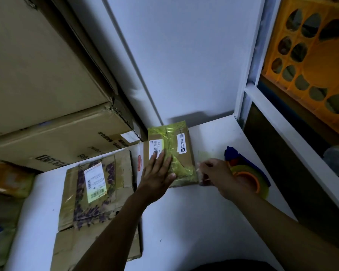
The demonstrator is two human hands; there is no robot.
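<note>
White table, one parcel, maybe one tape

Brown parcel in yellow-green tape, orange tape roll (blue holder), purple-patterned box

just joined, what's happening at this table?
A person is taping up a small cardboard parcel on the white table. The left hand presses flat on its top; the right hand pinches what looks like a tape strip at the parcel's right edge, beside a blue tape dispenser. Another labelled parcel lies to the left.
</note>
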